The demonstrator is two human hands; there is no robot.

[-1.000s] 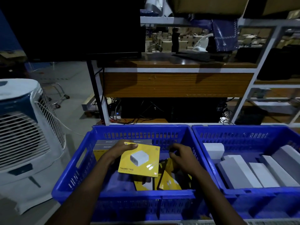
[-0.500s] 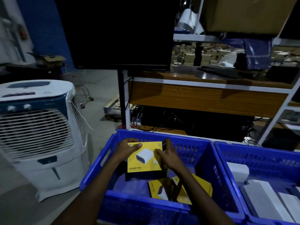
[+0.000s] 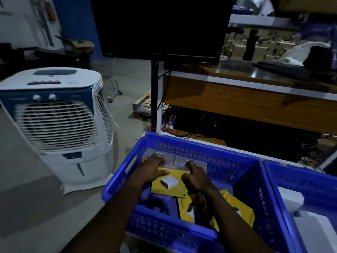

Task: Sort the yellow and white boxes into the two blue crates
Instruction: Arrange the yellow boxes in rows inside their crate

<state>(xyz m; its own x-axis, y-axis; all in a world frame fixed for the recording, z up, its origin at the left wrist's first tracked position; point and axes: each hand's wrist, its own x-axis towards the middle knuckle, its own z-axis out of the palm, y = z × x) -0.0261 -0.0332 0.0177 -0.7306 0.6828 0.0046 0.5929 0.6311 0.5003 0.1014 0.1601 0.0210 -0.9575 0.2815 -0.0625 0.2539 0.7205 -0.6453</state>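
Observation:
Both hands reach into the left blue crate (image 3: 206,153). My left hand (image 3: 152,168) grips the upper left edge of a yellow box (image 3: 168,183) printed with a white charger. My right hand (image 3: 196,177) holds the same box at its right edge, fingers curled. The box is tilted against a row of standing boxes (image 3: 175,158) at the crate's far wall. Other yellow boxes (image 3: 235,207) lie loose on the crate floor under my right forearm. The right blue crate (image 3: 277,172) holds white boxes (image 3: 291,199).
A white and blue air cooler (image 3: 56,123) stands on the floor left of the crates. Behind them is a wooden shelf bench (image 3: 246,95) with a dark monitor (image 3: 162,28) on top and cables beneath.
Both hands carried the yellow box toward the far wall of the left crate and lowered it against the standing row. The camera swung left, so the right crate slid mostly out of view.

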